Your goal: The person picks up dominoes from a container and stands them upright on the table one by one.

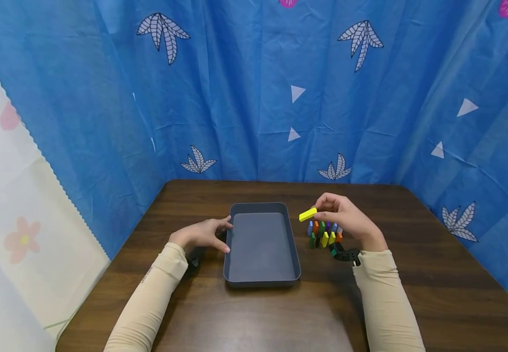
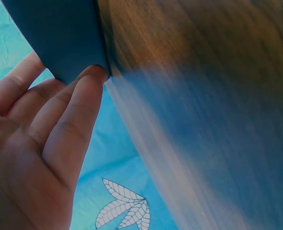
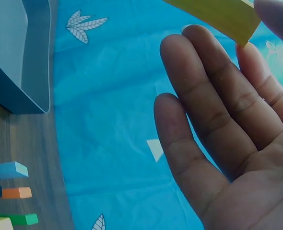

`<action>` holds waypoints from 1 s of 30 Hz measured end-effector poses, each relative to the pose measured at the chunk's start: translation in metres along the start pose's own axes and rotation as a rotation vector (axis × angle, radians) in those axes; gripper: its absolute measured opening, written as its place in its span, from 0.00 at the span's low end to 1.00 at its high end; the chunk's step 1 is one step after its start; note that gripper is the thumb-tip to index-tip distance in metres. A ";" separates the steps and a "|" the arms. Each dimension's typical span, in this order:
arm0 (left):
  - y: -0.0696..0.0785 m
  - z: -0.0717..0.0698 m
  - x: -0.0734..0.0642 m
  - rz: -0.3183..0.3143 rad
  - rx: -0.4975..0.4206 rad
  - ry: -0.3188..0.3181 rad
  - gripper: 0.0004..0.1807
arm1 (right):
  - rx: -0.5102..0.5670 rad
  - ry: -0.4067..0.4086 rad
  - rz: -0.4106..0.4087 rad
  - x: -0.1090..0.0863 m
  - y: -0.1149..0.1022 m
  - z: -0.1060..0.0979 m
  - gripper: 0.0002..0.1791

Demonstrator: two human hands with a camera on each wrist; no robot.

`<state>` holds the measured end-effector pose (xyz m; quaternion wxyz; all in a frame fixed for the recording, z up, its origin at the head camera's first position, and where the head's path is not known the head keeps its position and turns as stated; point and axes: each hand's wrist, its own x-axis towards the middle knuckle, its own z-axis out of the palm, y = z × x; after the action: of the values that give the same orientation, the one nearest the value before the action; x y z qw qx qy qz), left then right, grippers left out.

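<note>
My right hand (image 1: 343, 215) pinches a yellow block (image 1: 308, 214) by one end, between thumb and index finger. It holds the block in the air, just right of a dark grey rectangular tray (image 1: 261, 249). In the right wrist view the yellow block (image 3: 218, 17) shows at the top, the other fingers spread below it. At the tray's left side is my left hand (image 1: 203, 233), thumb and fingers apart, fingertips touching the rim. The left wrist view has these fairly straight fingers (image 2: 76, 115) against the tray's wall (image 2: 67, 33).
Several small coloured blocks (image 1: 325, 239) stand upright in two rows right of the tray, close under the right hand. All of it is on a dark brown wooden table (image 1: 280, 313). A blue patterned curtain (image 1: 254, 98) hangs behind the table.
</note>
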<state>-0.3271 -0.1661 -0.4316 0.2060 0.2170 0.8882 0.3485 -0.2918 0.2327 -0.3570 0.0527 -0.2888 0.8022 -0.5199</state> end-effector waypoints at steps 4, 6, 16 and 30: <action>0.000 0.000 0.000 0.001 -0.006 -0.002 0.53 | 0.000 0.012 -0.002 -0.004 0.001 -0.005 0.14; 0.000 0.000 -0.001 0.002 -0.008 -0.005 0.52 | 0.001 0.018 -0.006 -0.006 0.003 -0.008 0.14; -0.002 -0.001 0.000 0.003 0.004 -0.001 0.49 | -0.014 0.055 0.011 -0.020 0.009 -0.024 0.14; -0.003 -0.001 0.002 0.008 0.040 -0.002 0.48 | -0.108 0.096 0.105 -0.036 0.026 -0.043 0.18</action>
<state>-0.3297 -0.1677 -0.4334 0.2010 0.2249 0.8940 0.3314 -0.2894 0.2931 -0.3679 0.0256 -0.2238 0.8447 -0.4855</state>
